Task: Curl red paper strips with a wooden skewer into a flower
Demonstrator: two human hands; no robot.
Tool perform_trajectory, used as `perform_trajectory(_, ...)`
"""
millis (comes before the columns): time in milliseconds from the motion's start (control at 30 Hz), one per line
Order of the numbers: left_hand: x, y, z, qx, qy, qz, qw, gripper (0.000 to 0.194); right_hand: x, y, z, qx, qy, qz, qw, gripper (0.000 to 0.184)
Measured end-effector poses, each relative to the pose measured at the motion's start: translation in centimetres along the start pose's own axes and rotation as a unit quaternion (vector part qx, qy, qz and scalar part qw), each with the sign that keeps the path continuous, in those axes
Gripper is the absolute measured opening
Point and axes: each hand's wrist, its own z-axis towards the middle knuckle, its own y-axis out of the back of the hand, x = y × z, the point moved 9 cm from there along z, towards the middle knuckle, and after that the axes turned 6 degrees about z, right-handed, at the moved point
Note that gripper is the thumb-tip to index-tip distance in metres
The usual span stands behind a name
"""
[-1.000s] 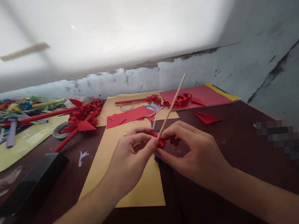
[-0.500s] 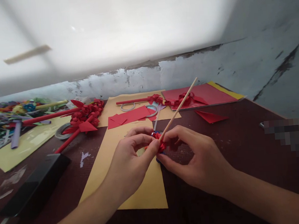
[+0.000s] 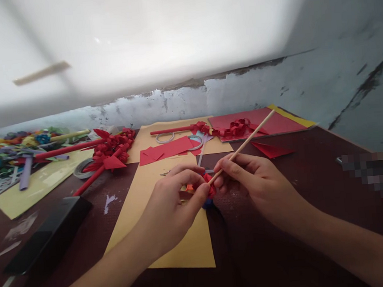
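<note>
In the head view my left hand (image 3: pixel 173 203) pinches a small folded red paper piece (image 3: pixel 210 187) between thumb and fingers. My right hand (image 3: pixel 251 178) grips a thin wooden stick (image 3: pixel 253 134) near its lower end. That end meets the red paper at my left fingertips; the stick slants up to the right. An orange bit shows beside the left fingers. Behind the fingertips is something blue (image 3: pixel 208 202), mostly hidden. Below my left hand lies a long tan paper sheet (image 3: pixel 184 255).
Red paper flowers (image 3: pixel 111 150) on red stems lean over a black box-like object (image 3: pixel 48 234) at left. Colourful paper strips (image 3: pixel 1 155) heap behind. Tape rolls (image 3: pixel 166 138), red paper (image 3: pixel 168 149) and a red folder (image 3: pixel 277 122) lie toward the peeling wall.
My right hand has shifted its fingers onto the stick, which now leans lower to the right. My left hand keeps its pinch on the red paper. The view has shifted slightly.
</note>
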Motion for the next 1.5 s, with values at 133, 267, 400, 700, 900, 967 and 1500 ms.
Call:
perform_trajectory(133, -0.1, 0.2, 0.3, 0.006, -0.003, -0.015, 1.000, 0.017, -0.1, 0.0, 0.0, 0.004, 0.003, 0.010, 1.000, 0.026)
perform_trajectory(267, -0.3, 0.6, 0.4, -0.002, -0.016, -0.014, 1.000, 0.015, 0.2, 0.1, -0.1, 0.005, 0.009, 0.005, 1.000, 0.025)
perform_trajectory(400, -0.4, 0.8, 0.3, -0.005, -0.021, -0.013, 1.000, 0.017, 0.6, -0.2, -0.1, 0.020, 0.014, -0.013, 1.000, 0.025)
perform_trajectory(700, -0.4, 1.1, 0.4, 0.012, -0.032, 0.018, 0.999, 0.019, 1.4, -0.8, 0.1, 0.065, 0.042, -0.040, 0.996, 0.020)
perform_trajectory(900, -0.6, 1.3, 0.4, 0.015, -0.040, 0.023, 0.999, 0.020, 1.2, -0.7, 0.3, 0.065, 0.032, -0.025, 0.997, 0.015)
perform_trajectory(967, -0.7, 1.3, 0.4, 0.014, -0.044, 0.033, 0.998, 0.021, 1.2, -0.7, 0.4, 0.068, 0.030, -0.014, 0.997, 0.017)
perform_trajectory(1500, -1.4, 2.1, 0.3, -0.050, -0.068, 0.102, 0.991, 0.019, -0.3, 0.2, 0.9, 0.044, -0.067, -0.087, 0.993, 0.047)
